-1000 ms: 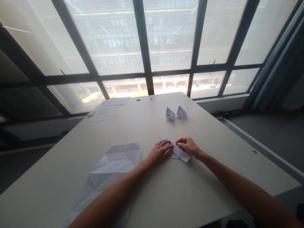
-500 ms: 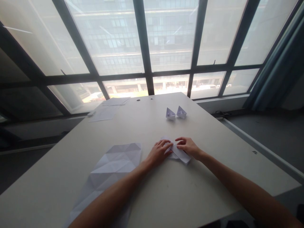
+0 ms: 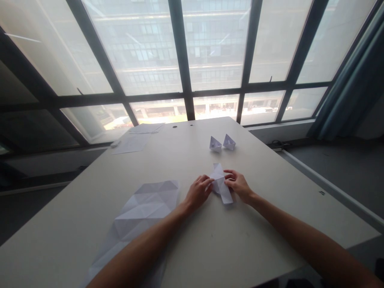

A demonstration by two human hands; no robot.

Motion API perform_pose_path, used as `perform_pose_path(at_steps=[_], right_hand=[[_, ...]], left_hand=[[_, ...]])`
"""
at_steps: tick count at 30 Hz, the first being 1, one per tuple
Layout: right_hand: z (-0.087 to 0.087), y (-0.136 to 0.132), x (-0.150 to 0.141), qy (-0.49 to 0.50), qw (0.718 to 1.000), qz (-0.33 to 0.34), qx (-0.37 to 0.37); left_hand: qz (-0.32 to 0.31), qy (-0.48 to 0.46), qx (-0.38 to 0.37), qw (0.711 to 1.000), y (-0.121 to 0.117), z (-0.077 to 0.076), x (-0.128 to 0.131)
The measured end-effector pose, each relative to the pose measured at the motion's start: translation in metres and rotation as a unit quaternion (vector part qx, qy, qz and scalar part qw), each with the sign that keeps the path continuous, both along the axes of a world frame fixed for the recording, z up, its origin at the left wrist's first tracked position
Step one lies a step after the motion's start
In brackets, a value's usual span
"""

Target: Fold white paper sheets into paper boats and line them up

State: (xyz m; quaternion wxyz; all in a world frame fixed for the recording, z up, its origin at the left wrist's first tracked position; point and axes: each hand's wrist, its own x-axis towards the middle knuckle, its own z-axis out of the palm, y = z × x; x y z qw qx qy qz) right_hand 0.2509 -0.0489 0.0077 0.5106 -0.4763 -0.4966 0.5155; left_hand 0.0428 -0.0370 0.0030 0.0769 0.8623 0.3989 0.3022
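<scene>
A folded sheet of white paper (image 3: 222,185) is between my two hands, just above or on the table. Its long strip runs from the far end toward me, and a wider folded part shows at its left. My left hand (image 3: 199,190) pinches the left edge with fingers closed. At the right edge, my right hand (image 3: 238,186) grips the paper between thumb and curled fingers. Beyond them stand two folded paper boats (image 3: 215,144), side by side. Left of my left forearm lies a large creased paper sheet (image 3: 147,206), partly covered by that arm.
The white table (image 3: 264,240) stretches toward the windows. At its far left lie several flat paper sheets (image 3: 132,143) and a small pale object (image 3: 115,144) at the edge. A small dark mark (image 3: 321,192) is near the right edge. A blue curtain (image 3: 345,84) hangs at right.
The folded paper has turned, so its strip now points more directly away from me. My left hand has drawn back slightly to the left edge, and my right hand has closed on the right edge.
</scene>
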Motion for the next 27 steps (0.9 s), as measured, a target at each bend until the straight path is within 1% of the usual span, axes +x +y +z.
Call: perform_pose_path(at_steps=[3,6,11,14,16,20,25,27], right_hand=[[-0.001,-0.002,-0.006,0.001,1.0,0.01,0.027],[-0.003,-0.001,-0.009,0.016,0.999,0.012,0.036],[-0.003,-0.001,-0.009,0.036,0.998,-0.005,0.049],[-0.001,-0.004,-0.009,0.033,0.996,0.008,0.077],[0.0,-0.006,-0.011,0.015,0.995,0.02,0.101],[-0.001,-0.01,-0.013,-0.061,0.988,0.039,0.134],[-0.002,-0.011,-0.011,-0.136,0.971,0.081,0.181],[-0.002,-0.011,-0.011,-0.158,0.965,0.094,0.189]], left_hand=[[0.006,-0.024,-0.024,0.999,0.0,-0.001,0.002],[0.01,-0.047,-0.047,0.998,0.0,0.0,0.002],[-0.013,-0.096,-0.087,0.992,-0.003,0.004,0.003],[-0.021,-0.118,-0.097,0.988,-0.006,0.005,0.004],[-0.019,-0.123,-0.093,0.988,-0.007,0.005,0.005],[-0.003,-0.134,-0.1,0.986,-0.008,0.004,0.005],[0.003,-0.164,-0.158,0.974,-0.008,0.004,0.006],[0.001,-0.184,-0.182,0.966,-0.008,0.005,0.007]])
